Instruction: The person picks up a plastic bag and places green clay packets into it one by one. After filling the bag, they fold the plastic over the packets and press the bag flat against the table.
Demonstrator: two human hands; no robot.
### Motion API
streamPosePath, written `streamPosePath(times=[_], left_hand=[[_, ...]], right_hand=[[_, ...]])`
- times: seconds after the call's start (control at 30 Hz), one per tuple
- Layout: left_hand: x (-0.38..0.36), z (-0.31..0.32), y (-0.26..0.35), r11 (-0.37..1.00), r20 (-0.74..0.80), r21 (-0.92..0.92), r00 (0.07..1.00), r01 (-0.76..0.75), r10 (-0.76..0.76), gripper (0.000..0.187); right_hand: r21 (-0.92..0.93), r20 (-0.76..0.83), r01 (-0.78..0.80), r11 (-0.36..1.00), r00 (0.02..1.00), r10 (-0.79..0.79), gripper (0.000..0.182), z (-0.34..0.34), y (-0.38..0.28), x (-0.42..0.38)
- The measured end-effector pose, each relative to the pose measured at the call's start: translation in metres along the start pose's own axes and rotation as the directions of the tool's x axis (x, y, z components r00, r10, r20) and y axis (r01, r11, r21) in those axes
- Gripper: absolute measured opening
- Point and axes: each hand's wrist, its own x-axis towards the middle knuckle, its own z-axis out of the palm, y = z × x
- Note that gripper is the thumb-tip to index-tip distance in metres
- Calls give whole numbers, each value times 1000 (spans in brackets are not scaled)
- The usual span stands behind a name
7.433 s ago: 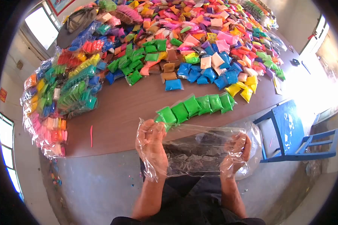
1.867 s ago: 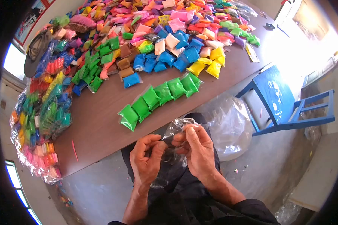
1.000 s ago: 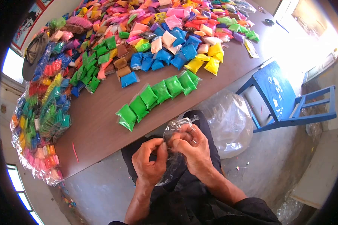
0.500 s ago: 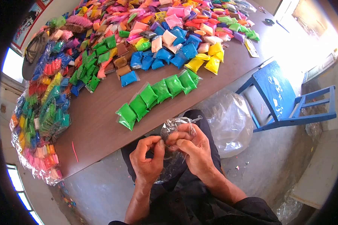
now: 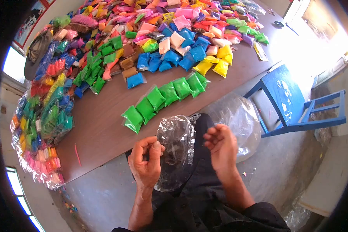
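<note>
A clear plastic bag (image 5: 176, 150) hangs over my lap, spread out below the table edge. My left hand (image 5: 146, 160) pinches its left edge between thumb and fingers. My right hand (image 5: 223, 149) is apart from the bag, to its right, with fingers loosely bent and slightly blurred; nothing shows in it. Just beyond the bag, a slanting row of several green packets (image 5: 168, 94) lies near the front of the table, overlapping one another.
The brown table (image 5: 100, 127) bears a large heap of colourful packets (image 5: 158, 34) at the back. Bundled packets (image 5: 52, 112) line its left side, near a pink strip (image 5: 77, 155). A big transparent sack (image 5: 239, 123) and a blue chair (image 5: 284, 100) stand at the right.
My right hand has let go of the clear bag and moved right. The bag now hangs wider and flatter from my left hand, which has shifted slightly left.
</note>
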Motion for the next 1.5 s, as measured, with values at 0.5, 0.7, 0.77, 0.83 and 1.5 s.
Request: streamPosePath(times=[0.5,0.7,0.77,0.83,1.5], left_hand=[[23,2,9,983,-53,-160,994,87,-97,24],[29,0,1,973,-89,-183,983,144,-162,26],[28,0,0,968,-83,-195,980,160,-179,27],[27,1,3,963,-73,-210,979,169,-188,27],[-16,-20,-34,790,474,-468,867,396,-153,34]], right_hand=[[-615,560,251,748,806,190,29,0,28,-45],[-490,672,-21,871,628,393,47,2,36,-47],[-528,664,-75,846,584,466,44,8,37,-50],[-554,648,-109,825,566,510,30,11,42,-54],[-283,725,-215,935,590,355,43,4,20,-54]])
